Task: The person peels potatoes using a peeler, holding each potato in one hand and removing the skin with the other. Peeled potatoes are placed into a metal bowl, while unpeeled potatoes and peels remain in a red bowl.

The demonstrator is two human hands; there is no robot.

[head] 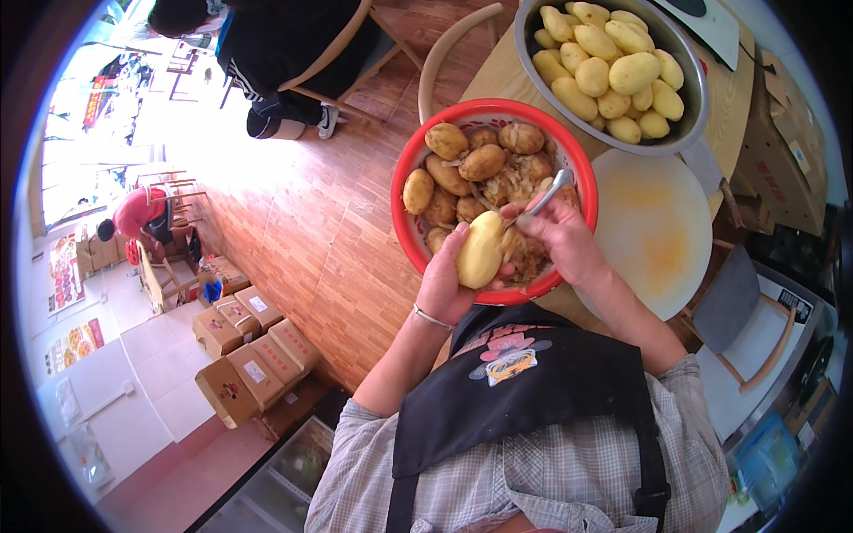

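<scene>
A peeled potato (480, 250) is held in my left hand (450, 276), over the near part of a red-rimmed basin (404, 220). My right hand (562, 234) grips a metal peeler (548, 194) by its handle, with its working end close to the potato's upper right side, partly hidden by my fingers. Inside the basin lie several unpeeled brown potatoes (482, 162) and a heap of peelings (516, 180). Beyond it at the upper right, a steel bowl (697, 110) holds many peeled yellow potatoes (594, 41).
A large white round board or lid (666, 233) with orange stains lies right of the basin on the wooden table (490, 70). Chairs (723, 300) stand at the right and top. One person (293, 53) sits at the top left; another (140, 213) bends near stacked cardboard boxes (256, 363).
</scene>
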